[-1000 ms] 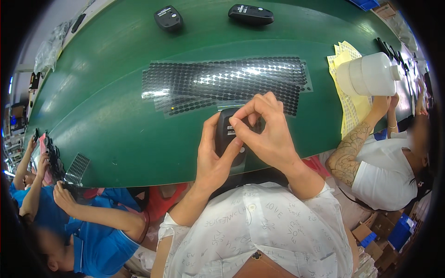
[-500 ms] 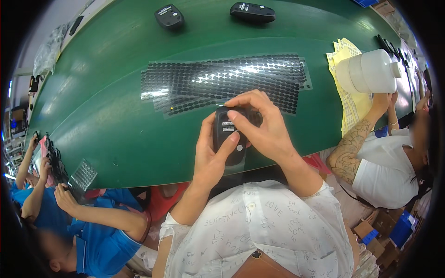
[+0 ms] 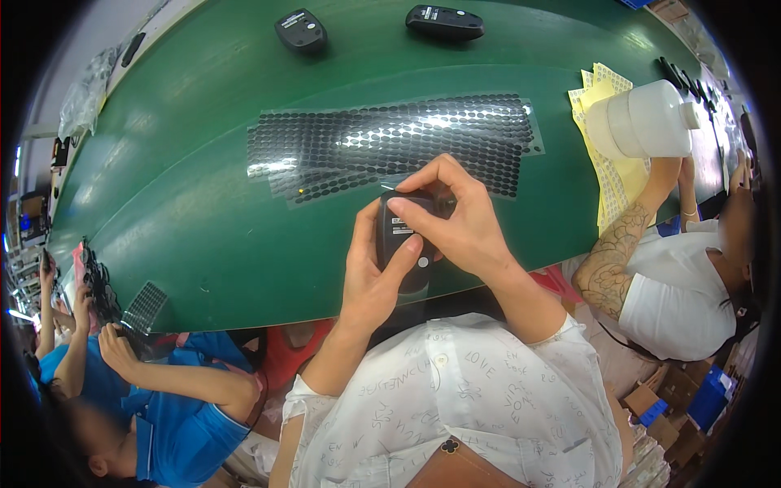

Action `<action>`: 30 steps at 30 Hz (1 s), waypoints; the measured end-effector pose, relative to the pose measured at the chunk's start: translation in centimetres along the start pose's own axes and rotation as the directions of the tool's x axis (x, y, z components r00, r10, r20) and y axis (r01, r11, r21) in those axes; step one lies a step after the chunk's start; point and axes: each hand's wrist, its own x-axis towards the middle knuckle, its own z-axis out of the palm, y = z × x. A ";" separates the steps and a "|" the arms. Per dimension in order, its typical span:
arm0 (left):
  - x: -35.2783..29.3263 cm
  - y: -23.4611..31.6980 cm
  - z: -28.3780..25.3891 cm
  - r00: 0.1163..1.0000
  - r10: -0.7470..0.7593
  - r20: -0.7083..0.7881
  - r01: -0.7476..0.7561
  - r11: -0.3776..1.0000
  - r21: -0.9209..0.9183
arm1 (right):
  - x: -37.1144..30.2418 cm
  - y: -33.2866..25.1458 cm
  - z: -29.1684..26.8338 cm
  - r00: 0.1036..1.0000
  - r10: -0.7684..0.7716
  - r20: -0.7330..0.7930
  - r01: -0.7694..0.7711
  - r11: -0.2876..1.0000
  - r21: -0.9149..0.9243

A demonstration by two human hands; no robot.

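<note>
Over the green belt (image 3: 203,203), black mouse (image 3: 404,244) inside left hand (image 3: 370,281) grip, right hand (image 3: 455,224) atop.

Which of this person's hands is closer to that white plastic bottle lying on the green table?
Right. The right hand, pressing on the black mouse, lies on the side toward the white bottle. The left hand grips the mouse from the far side.

Looks like a factory assembly line: long green conveyor belt (image 3: 203,244) carrying black computer mice (image 3: 444,22), sticker-dot sheets (image 3: 390,142) mid-belt, co-workers (image 3: 675,285) seated along its near edge.
</note>
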 end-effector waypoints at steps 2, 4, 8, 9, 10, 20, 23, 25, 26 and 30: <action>-0.1 0.0 -0.3 1.000 0.002 0.017 -0.003 0.999 0.038 | -0.1 -0.3 0.0 0.999 -0.031 0.013 0.031 0.999 -0.040; -0.2 0.0 -0.3 1.000 0.004 0.026 -0.006 0.998 0.057 | 0.0 -0.2 0.1 1.000 -0.014 0.021 0.015 0.999 -0.036; -0.2 0.2 -0.2 0.998 -0.056 0.023 0.058 0.990 -0.125 | 0.1 0.1 -0.1 0.999 0.023 0.044 -0.022 0.999 -0.039; -0.2 0.2 -0.2 0.996 -0.080 0.029 0.084 0.983 -0.164 | 0.1 0.2 -0.3 0.998 0.025 0.049 -0.023 0.999 -0.049; -0.2 0.2 -0.2 0.994 -0.105 0.035 0.109 0.973 -0.202 | 0.1 0.3 -0.4 0.998 0.027 0.053 -0.024 0.998 -0.059; -0.1 0.6 -1.9 0.996 -0.077 0.047 0.087 0.962 -0.259 | -1.1 0.8 -2.1 0.928 -0.369 -0.050 0.342 0.898 -0.276; -0.2 0.9 -1.8 0.999 -0.006 0.042 0.011 0.992 -0.123 | -1.7 0.5 -2.1 0.962 -0.270 -0.039 0.259 0.948 -0.188; -0.4 1.1 -1.6 0.996 0.054 0.064 -0.052 0.998 -0.038 | -1.6 0.2 -1.8 0.934 -0.352 -0.064 0.315 0.893 -0.320; -0.5 1.3 -1.6 0.990 0.114 0.087 -0.119 0.992 0.049 | -1.6 0.0 -1.8 0.917 -0.392 -0.072 0.338 0.859 -0.385; -0.4 1.2 -1.9 0.942 0.260 0.214 -0.321 0.885 0.339 | -1.4 -1.1 -2.5 0.852 -0.522 0.038 0.431 0.658 -0.618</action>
